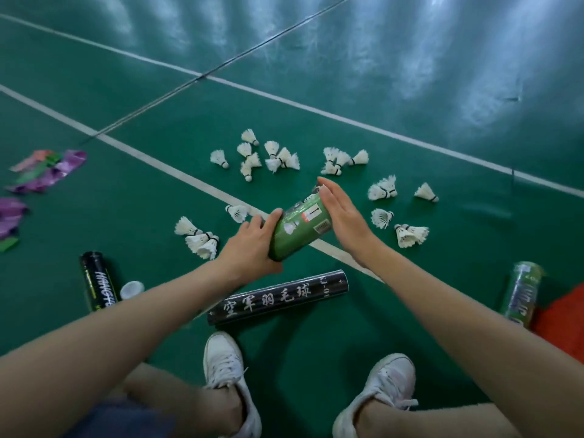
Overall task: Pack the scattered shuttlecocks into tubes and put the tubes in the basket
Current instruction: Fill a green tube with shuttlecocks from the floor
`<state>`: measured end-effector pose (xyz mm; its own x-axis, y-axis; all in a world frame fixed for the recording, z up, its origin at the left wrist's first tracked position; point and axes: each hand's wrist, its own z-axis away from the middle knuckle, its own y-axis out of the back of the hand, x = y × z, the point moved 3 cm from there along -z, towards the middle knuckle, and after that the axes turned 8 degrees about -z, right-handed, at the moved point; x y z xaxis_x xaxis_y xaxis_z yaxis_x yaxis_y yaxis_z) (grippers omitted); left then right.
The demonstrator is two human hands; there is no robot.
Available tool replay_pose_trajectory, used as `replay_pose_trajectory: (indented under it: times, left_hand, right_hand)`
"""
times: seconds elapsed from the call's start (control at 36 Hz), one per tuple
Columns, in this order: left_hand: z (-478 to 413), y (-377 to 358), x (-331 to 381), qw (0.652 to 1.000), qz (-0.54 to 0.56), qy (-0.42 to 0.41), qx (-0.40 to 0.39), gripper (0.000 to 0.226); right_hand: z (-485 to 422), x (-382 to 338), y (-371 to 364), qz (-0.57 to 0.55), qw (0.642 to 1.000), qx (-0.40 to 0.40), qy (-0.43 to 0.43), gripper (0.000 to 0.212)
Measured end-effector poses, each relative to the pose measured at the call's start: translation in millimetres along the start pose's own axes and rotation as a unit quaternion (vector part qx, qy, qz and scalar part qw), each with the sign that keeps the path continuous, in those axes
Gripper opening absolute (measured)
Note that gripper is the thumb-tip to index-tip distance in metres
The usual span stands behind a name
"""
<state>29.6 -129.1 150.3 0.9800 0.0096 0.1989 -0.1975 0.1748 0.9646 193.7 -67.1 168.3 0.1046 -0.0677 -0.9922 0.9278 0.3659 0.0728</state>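
**Green court floor, green tube held over a white line**

Green flooring is seen across the whole view, and it is crossed by white lines. Wide bare floor is left beyond the shuttlecocks, toward the top of the view. Less room is left near the person, where a black tube lies crosswise between the hands and the white shoes.

The green tube is held tilted in the air above the white line. Its near, lower end is gripped by the left hand, with fingers and thumb curled round it. The right hand is laid flat against the far upper part with straight fingers, and nothing is clasped by it.

The shuttlecocks are scattered on the floor in an arc around the hands: in clusters behind them, to the right and to the left.

The far end of the green tube is covered by the right fingers, so it cannot be told if it is capped or filled. A second black tube, with a white cap just beside it, is partly hidden behind the left forearm. Another green tube is seen at the right, with its lower end next to a red object. This object is cut off by the edge and cannot be identified. Purple and green wrappers are cut off at the left edge.
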Motion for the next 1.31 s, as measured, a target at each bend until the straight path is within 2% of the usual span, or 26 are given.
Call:
replay_pose_trajectory:
  times: [0.17, 0.42, 0.61, 0.69, 0.78, 0.86, 1.03, 1.14, 1.22, 1.31]
  left_hand:
    - [23.8, 42.9, -18.7, 0.998, 0.039, -0.029, 0.038, 0.102]
    - [25.2, 37.4, -15.1, 0.998, 0.038, -0.036, 0.026, 0.101]
    - [6.5, 44.0, -13.4, 0.996, 0.064, -0.037, 0.049, 0.099]
    - [-3.0, 49.2, -11.9, 0.997, 0.029, -0.046, 0.051, 0.098]
    - [-10.0, 54.4, -12.6, 0.998, 0.008, -0.047, 0.052, 0.098]
    - [-13.3, 57.5, -12.9, 0.997, 0.007, -0.051, 0.055, 0.099]
    - [-14.0, 57.8, -2.1, 0.995, 0.009, -0.05, 0.087, 0.098]
    - [-15.0, 55.0, 6.8, 0.995, 0.015, -0.037, 0.094, 0.098]
    - [-18.9, 50.1, 14.3, 0.996, -0.006, -0.04, 0.081, 0.099]
    - [-25.0, 42.1, 22.2, 0.994, -0.056, -0.066, 0.069, 0.1]
  right_hand:
    - [29.6, -56.6, -21.7, 0.017, 0.996, -0.045, 0.071, 0.047]
    - [42.8, -45.5, -20.4, -0.008, 0.999, -0.017, 0.039, 0.041]
    - [30.4, -57.8, -14.4, 0.005, 0.998, -0.006, 0.067, 0.04]
    - [27.6, -54.0, -6.3, 0.08, 0.993, -0.022, 0.086, 0.044]
    - [23.8, -54.2, -5.8, 0.194, 0.973, -0.019, 0.122, 0.064]
    - [22.2, -52.4, -7.2, 0.203, 0.972, -0.025, 0.114, 0.075]
    - [10.8, -47.8, -4.2, 0.092, 0.991, -0.001, 0.098, 0.067]
    - [2.9, -54.2, 3.9, 0.03, 0.997, 0.009, 0.071, 0.046]
    - [-2.3, -52.6, 14.6, 0.059, 0.997, 0.0, 0.04, 0.036]
    - [-4.8, -48.0, 26.8, 0.153, 0.988, -0.013, 0.015, 0.041]
